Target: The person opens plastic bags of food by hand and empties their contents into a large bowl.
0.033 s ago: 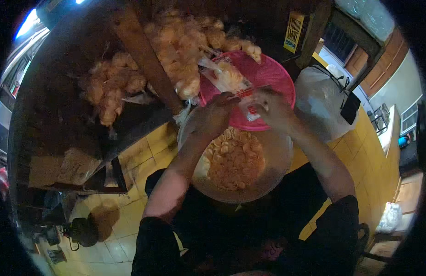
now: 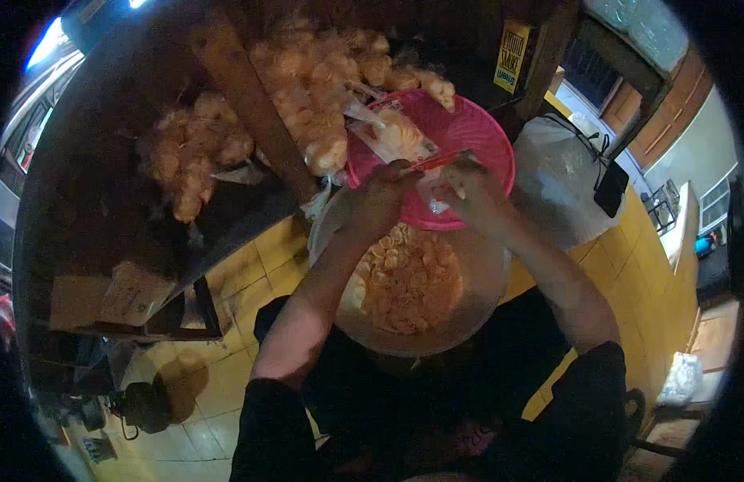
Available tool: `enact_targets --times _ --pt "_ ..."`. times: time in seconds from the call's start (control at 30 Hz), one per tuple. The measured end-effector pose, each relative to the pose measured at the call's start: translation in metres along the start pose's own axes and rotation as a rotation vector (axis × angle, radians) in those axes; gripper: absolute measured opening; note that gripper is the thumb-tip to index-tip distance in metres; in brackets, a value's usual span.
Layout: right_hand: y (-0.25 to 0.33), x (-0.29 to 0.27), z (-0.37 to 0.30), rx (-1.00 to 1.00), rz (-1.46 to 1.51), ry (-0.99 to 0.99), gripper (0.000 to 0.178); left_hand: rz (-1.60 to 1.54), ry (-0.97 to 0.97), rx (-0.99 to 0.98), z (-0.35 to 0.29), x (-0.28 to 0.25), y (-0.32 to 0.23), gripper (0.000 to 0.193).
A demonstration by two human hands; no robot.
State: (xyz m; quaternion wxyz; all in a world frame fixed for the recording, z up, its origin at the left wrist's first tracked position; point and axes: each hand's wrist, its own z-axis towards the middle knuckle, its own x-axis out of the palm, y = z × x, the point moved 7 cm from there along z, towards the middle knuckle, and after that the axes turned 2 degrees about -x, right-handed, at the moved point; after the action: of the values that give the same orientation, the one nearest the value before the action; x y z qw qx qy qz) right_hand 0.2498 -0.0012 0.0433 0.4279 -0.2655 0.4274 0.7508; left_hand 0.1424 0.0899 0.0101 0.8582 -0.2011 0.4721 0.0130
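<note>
My left hand (image 2: 380,201) and my right hand (image 2: 476,193) are close together over the near edge of a pink plastic basket (image 2: 472,120). Between them they pinch a small clear plastic bag (image 2: 438,162) with red print, its red part stretched as a band from one hand to the other. Inside the basket, beyond my hands, lies a filled clear bag (image 2: 398,136) of pale snacks. Below my wrists a wide pale bowl (image 2: 486,273) rests at my lap, holding a heap of round, thin orange-yellow chips (image 2: 412,281). My fingertips are partly dark and blurred.
Many filled snack bags (image 2: 308,88) are heaped on the dark table at the far left, behind a wooden post (image 2: 255,96). To the right sits a large translucent plastic bag (image 2: 557,185) with a dark phone (image 2: 611,191) on it. A yellow box (image 2: 513,56) stands behind.
The red part of the bag now shows as a longer, straighter band between my hands. My right hand has shifted and turned slightly.
</note>
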Motion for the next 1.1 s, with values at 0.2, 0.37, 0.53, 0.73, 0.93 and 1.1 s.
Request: enact_targets --times 0.2,0.37,0.53,0.73,0.93,1.1 --pt "-0.001 0.003 0.008 0.059 0.039 -0.095 0.018 0.033 -0.082 0.197 0.017 0.030 0.021 0.039" --pt "0.012 -0.020 -0.001 0.238 0.170 -0.149 0.032 -0.155 -0.216 0.092 0.017 -0.008 -0.010 0.025" --pt "0.039 -0.031 -0.003 0.056 0.203 -0.257 0.032 -0.204 -0.040 -0.181 0.009 -0.029 -0.040 0.019" --pt "0.051 -0.055 -0.005 0.075 0.026 -0.363 0.027 -0.271 -0.121 0.022 -0.001 -0.018 -0.034 0.021" --pt "0.022 -0.061 -0.014 0.149 0.122 -0.383 0.024 -0.228 -0.040 0.074 -0.004 -0.010 -0.043 0.033" --pt "0.028 -0.055 -0.014 0.112 0.011 -0.231 0.021 -0.337 0.040 0.025 -0.002 -0.004 -0.045 0.031"
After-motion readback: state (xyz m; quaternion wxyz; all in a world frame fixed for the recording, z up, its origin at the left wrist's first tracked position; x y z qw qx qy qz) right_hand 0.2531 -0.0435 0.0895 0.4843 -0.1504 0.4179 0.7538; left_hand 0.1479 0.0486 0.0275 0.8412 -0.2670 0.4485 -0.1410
